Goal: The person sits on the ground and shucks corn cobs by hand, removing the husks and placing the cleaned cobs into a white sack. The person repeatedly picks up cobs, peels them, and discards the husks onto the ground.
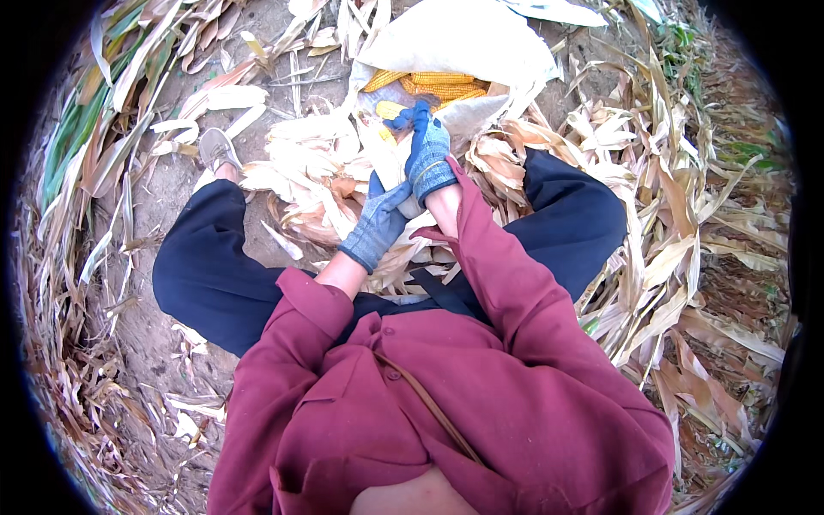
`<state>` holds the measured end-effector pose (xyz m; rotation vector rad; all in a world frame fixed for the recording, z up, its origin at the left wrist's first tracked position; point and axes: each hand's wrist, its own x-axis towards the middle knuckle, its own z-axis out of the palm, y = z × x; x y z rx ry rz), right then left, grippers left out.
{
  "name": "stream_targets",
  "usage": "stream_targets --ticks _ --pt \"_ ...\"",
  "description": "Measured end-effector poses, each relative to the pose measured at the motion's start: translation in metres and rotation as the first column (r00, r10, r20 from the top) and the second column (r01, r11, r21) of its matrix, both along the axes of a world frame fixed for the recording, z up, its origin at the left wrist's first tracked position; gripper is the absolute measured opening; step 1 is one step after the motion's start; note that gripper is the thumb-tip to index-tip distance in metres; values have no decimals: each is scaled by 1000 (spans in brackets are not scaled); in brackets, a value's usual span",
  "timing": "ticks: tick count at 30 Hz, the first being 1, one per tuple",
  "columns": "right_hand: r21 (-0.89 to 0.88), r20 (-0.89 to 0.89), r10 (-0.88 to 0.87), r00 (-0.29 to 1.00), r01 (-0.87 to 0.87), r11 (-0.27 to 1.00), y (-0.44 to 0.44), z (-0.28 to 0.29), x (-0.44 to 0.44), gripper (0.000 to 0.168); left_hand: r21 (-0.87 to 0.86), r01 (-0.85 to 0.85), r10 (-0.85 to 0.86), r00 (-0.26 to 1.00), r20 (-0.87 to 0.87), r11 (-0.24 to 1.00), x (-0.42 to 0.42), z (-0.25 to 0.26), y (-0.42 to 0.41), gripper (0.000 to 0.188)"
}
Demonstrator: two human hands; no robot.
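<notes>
Both my hands wear blue-grey work gloves and meet on one ear of corn (388,136) in front of me. Its pale husk (388,159) is partly open, with yellow kernels showing near the upper end. My left hand (384,212) is closed around the lower, husk-covered end. Higher up, my right hand (427,151) grips the husk, its fingers partly hidden. Just beyond lies a white woven sack (460,42), its mouth towards me, with several husked yellow ears (444,78) inside. Another yellow piece of corn (389,109) shows beside my right fingertips; whether it belongs to the held ear I cannot tell.
Loose dry husks (315,174) are heaped between my spread legs. Cut corn stalks and leaves (669,257) lie thick on the right, and more stalks (109,116) on the left. Bare soil (174,212) shows around my left leg. My shoe (219,148) rests at the upper left.
</notes>
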<state>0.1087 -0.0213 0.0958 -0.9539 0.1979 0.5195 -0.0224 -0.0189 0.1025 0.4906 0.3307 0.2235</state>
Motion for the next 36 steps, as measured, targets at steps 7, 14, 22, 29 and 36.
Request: stream_targets --ticks 7,14,22,29,36 --pt "-289 -141 -5 990 -37 957 -2 11 -1 32 719 154 220 891 -398 677 23 2 33 53" --pt "-123 -315 100 944 -145 982 6 6 -40 35 391 -93 361 618 -699 916 12 -67 65 61" --pt "-160 -287 467 836 -522 837 -62 62 -58 35 -193 -469 248 722 -645 862 -25 -98 121 74" --pt "149 -309 367 877 -336 930 -97 49 -71 20 79 -604 525 611 -593 793 -25 -122 129 73" --pt "-869 210 331 920 21 494 -152 -43 46 65 284 -486 561 748 -355 827 12 -57 129 59"
